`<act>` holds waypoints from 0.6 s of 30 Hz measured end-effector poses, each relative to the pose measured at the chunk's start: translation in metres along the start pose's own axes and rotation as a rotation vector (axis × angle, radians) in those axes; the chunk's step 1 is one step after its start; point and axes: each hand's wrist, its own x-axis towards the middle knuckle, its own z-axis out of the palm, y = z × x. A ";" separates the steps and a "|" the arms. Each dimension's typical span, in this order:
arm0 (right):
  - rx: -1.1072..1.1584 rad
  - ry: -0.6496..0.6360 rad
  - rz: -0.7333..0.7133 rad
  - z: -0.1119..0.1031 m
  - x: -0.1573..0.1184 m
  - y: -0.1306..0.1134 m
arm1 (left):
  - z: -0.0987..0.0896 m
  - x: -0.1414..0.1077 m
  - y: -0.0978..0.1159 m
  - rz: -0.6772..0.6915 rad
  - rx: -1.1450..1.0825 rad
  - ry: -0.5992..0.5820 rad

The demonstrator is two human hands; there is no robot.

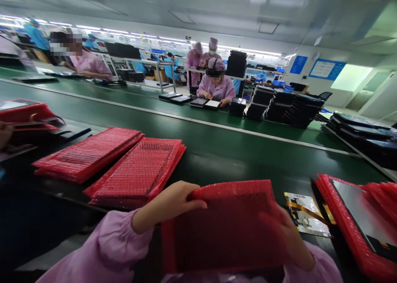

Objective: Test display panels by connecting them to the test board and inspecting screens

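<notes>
A red bubble-wrap bag (229,229) with a dark flat panel showing through it is held up in front of me. My left hand (173,204) pinches its upper left edge, thumb on the near face. At its right side my right hand (290,233) grips the edge, slightly blurred, its fingertips partly hidden. Two piles of red bubble-wrap bags, one farther left (89,152) and one nearer (139,171), lie beyond my left hand. Right of my right hand are a flat part with orange ribbon cables (307,214) and a bare screen (366,212) on red bags.
A green worktable (217,138) with a pale strip runs across the view. Across it a person in pink (217,86) handles tablets beside dark stacks (281,105). At the left edge, another person's hand is near red bags (27,113).
</notes>
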 end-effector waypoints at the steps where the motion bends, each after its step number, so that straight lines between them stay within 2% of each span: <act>1: 0.071 0.009 0.059 -0.009 -0.001 -0.005 | -0.007 -0.001 -0.009 -0.025 -0.067 -0.051; 3: 0.199 0.140 0.155 -0.032 -0.003 -0.015 | -0.018 -0.003 -0.030 -0.130 -0.273 -0.070; 5: 0.212 0.378 0.133 -0.055 -0.010 -0.025 | -0.023 -0.003 -0.049 -0.262 -0.505 -0.007; 7: 0.068 0.583 0.047 -0.067 -0.019 -0.035 | -0.017 0.002 -0.062 -0.352 -0.686 0.053; 9: -0.159 0.680 -0.014 -0.068 -0.025 -0.043 | -0.003 0.011 -0.067 -0.381 -0.791 0.083; 11: -0.309 0.665 -0.050 -0.063 -0.024 -0.050 | 0.012 0.022 -0.068 -0.376 -0.884 0.139; 13: -0.303 0.569 -0.043 -0.063 -0.016 -0.054 | 0.020 0.029 -0.070 -0.355 -0.957 0.258; 16: -0.187 0.456 0.060 -0.083 -0.003 -0.053 | 0.016 0.028 -0.087 -0.368 -1.000 0.508; 18: -0.168 0.466 0.052 -0.102 0.003 -0.049 | 0.008 0.020 -0.101 -0.402 -0.975 0.669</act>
